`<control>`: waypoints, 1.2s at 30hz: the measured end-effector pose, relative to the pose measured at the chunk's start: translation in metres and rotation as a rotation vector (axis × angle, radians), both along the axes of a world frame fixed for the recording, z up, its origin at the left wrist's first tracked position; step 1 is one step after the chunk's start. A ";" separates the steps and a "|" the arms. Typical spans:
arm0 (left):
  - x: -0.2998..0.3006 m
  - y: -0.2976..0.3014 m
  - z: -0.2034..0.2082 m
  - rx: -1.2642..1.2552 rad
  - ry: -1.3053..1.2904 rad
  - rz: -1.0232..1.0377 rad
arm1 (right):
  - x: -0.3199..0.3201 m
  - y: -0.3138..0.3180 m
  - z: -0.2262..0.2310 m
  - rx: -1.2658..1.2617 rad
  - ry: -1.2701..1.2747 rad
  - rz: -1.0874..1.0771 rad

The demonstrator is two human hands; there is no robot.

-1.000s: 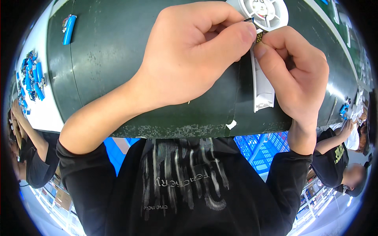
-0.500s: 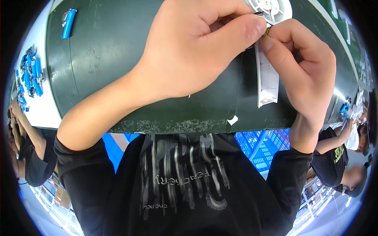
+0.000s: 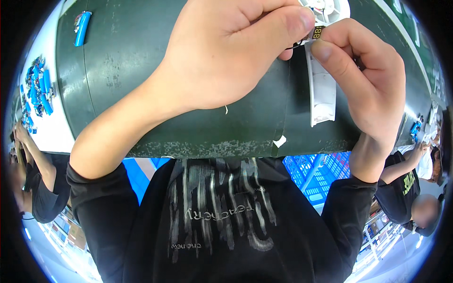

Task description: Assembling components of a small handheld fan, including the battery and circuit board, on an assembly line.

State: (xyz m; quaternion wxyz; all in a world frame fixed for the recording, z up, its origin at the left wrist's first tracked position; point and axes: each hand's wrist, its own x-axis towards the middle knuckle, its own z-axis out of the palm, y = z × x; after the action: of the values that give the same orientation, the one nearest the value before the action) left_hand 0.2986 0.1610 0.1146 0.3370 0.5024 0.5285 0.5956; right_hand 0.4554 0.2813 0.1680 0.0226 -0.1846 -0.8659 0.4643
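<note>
A small circuit board with a digit display (image 3: 316,33) sits between my two hands, its display face now toward me. My right hand (image 3: 365,75) is closed, pinching the board's right edge between thumb and forefinger. My left hand (image 3: 231,56) is closed at the board's left side, its thumb over the upper end; the other fingertips are partly hidden, and a thin dark wire shows beneath them. Just under the hands lies a white plastic fan housing, with its round head (image 3: 337,10) at the top edge and its open, hollow handle (image 3: 323,96) extending toward me.
A blue cylindrical battery with wires (image 3: 82,29) lies at the far left of the dark green work surface (image 3: 127,52). Several more blue batteries (image 3: 41,89) are heaped on a white surface at left. Co-workers sit at both sides. Blue plastic crates (image 3: 311,177) stand below the edge.
The display board has turned so its digit face shows more fully. My left hand has shifted slightly left and up, revealing a fingertip and wire below; my right hand still pinches the board.
</note>
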 end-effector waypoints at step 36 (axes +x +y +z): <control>0.009 -0.011 0.011 -0.010 -0.335 -0.113 | 0.002 -0.002 -0.002 -0.014 0.029 -0.061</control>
State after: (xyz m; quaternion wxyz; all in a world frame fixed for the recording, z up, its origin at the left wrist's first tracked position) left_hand 0.3071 0.1497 0.1258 0.4558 0.4235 0.4388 0.6483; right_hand 0.4572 0.2788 0.1661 0.0482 -0.2044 -0.8563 0.4718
